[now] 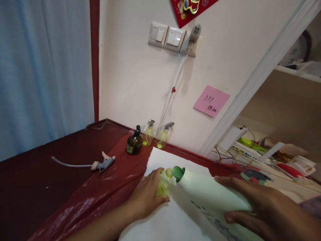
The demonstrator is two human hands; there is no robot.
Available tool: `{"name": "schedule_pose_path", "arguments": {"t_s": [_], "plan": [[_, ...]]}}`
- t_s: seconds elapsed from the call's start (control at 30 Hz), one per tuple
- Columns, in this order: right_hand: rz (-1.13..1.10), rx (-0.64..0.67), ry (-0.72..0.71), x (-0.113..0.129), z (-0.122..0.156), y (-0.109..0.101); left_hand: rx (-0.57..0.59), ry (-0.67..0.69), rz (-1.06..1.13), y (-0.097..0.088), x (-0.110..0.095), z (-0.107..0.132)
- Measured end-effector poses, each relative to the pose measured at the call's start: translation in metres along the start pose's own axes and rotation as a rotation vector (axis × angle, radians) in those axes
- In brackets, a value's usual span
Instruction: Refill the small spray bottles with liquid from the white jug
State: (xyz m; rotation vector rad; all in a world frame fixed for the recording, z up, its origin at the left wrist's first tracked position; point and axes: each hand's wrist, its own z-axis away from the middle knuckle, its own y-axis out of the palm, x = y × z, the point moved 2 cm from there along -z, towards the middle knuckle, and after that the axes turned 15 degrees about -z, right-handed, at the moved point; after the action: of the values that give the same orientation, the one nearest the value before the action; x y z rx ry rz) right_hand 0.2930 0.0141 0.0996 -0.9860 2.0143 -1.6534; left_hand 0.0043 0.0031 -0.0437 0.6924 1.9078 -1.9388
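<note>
My left hand (pixel 149 192) is wrapped around a small translucent yellow spray bottle (pixel 166 183), whose top is uncovered. In my right hand (pixel 265 204) is a large pale green jug (pixel 210 194), tilted to the left. Its green pouring spout (pixel 177 172) is right at the small bottle's mouth; I cannot make out any liquid flowing. Off to the left lies a grey and beige spray trigger head (pixel 104 164) with its thin dip tube stretched out on the table.
Along the wall stand a dark pump bottle (pixel 134 142) and two yellow spray bottles with grey heads, one left (pixel 147 134) and one right (pixel 162 136). White paper (pixel 160 221) covers a red plastic sheet (pixel 100 204). A cluttered shelf (pixel 271 160) is on the right.
</note>
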Motion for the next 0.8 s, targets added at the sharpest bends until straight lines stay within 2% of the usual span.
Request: {"name": "schedule_pose_path", "arguments": {"t_s": [0.57, 0.8], "plan": [[-0.032, 0.08, 0.165, -0.0051, 0.0033, -0.0014, -0.011, 0.013, -0.014, 0.0026, 0.0018, -0.0013], [-0.012, 0.055, 0.142, -0.006, 0.0034, -0.0046, -0.025, 0.023, -0.02, 0.0055, 0.0045, -0.0022]]}}
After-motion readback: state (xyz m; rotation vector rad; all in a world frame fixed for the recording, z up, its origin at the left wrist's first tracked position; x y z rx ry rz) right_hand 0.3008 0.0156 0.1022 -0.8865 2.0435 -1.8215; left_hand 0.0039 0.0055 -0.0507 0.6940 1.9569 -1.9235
